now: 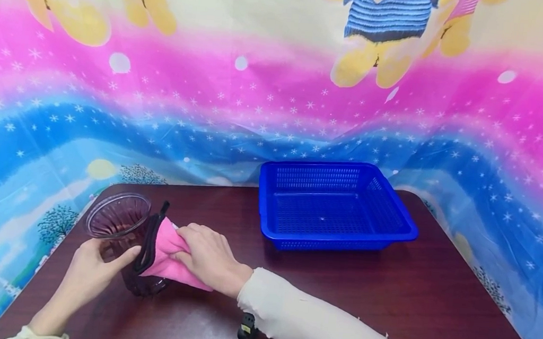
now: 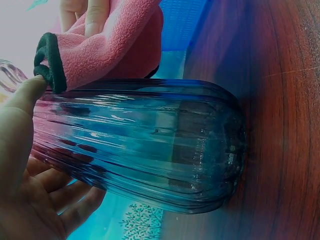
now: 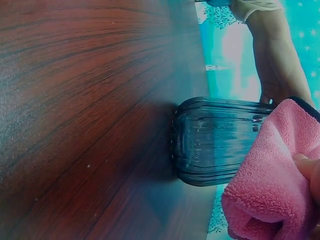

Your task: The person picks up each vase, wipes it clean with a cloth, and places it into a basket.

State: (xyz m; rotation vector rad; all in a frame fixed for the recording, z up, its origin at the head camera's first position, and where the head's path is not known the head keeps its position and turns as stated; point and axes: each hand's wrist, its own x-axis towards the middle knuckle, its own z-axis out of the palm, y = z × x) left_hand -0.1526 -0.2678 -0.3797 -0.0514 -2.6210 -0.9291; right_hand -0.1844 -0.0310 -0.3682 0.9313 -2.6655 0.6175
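Observation:
A clear ribbed glass vase (image 1: 119, 213) with a flared rim stands at the left of the table; its ribbed lower body (image 2: 150, 145) fills the left wrist view. My left hand (image 1: 96, 270) grips the vase below the rim, thumb on the near side and fingers around the far side. Bunched in my right hand (image 1: 209, 258) is a pink cloth (image 1: 173, 260) with black edging and a small black loop, held against the vase's right side. In the right wrist view the cloth (image 3: 275, 175) overlaps the upper part of the vase (image 3: 215, 140).
A blue plastic basket (image 1: 337, 244) with slotted walls sits toward the back right of the dark wooden table (image 1: 433, 310). Behind the table hangs a patterned curtain (image 1: 239, 98). A small black device (image 1: 247, 327) is at the right wrist.

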